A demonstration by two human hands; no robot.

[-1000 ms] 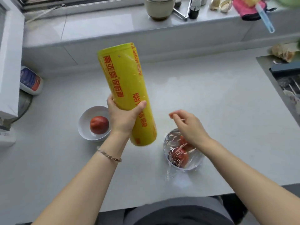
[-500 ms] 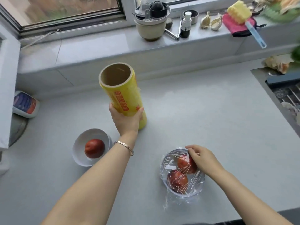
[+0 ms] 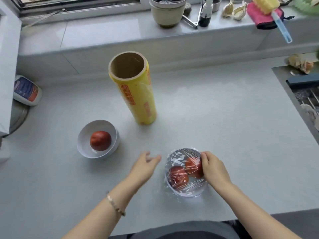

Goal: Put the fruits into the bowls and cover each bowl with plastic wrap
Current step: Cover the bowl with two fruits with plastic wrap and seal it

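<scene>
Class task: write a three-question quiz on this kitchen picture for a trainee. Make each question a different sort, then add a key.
1. True or false: the yellow roll of plastic wrap stands upright on the grey counter, held by neither hand.
2. How many red fruits sit in the round wrap-covered bowl? A one, B two, C three.
3. Fill in: the ___ hand touches that covered bowl.
Key: 1 true. 2 B. 3 right: the right hand holds its rim, while the left hand hovers beside it, holding nothing.
</scene>
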